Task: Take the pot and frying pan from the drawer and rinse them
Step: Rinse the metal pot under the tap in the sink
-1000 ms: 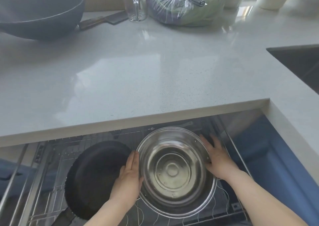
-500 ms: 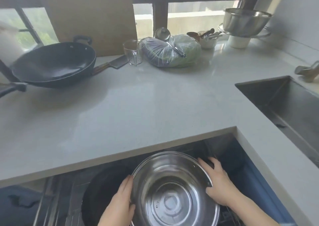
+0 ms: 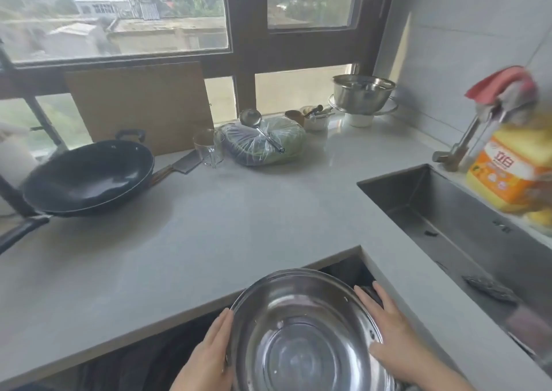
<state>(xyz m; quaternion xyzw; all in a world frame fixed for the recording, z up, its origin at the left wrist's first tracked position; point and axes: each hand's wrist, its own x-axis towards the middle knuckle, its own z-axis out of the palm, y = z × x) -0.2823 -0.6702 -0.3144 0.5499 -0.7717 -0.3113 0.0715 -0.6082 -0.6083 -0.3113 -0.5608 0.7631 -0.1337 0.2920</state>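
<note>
- A home kitchen, with a pale stone worktop (image 3: 239,220) that turns a corner.
- A steel sink (image 3: 454,211) is sunk into the worktop, a tap (image 3: 466,139) and a bottle of dish soap (image 3: 513,169) at its far edge.
- Cooking gear lies about: a dark wok (image 3: 89,175), a cleaver (image 3: 182,165), a wooden chopping board (image 3: 140,107) leaning at the window (image 3: 119,14), a glass jug (image 3: 209,147), a ladle (image 3: 257,124) on bagged greens (image 3: 263,148), a steel bowl (image 3: 363,92).
- Rooftops and trees show outside.

Silver pot (image 3: 301,331) between the hands; black wok (image 3: 86,175) far left; orange-yellow bottle (image 3: 507,172) far right.
</note>
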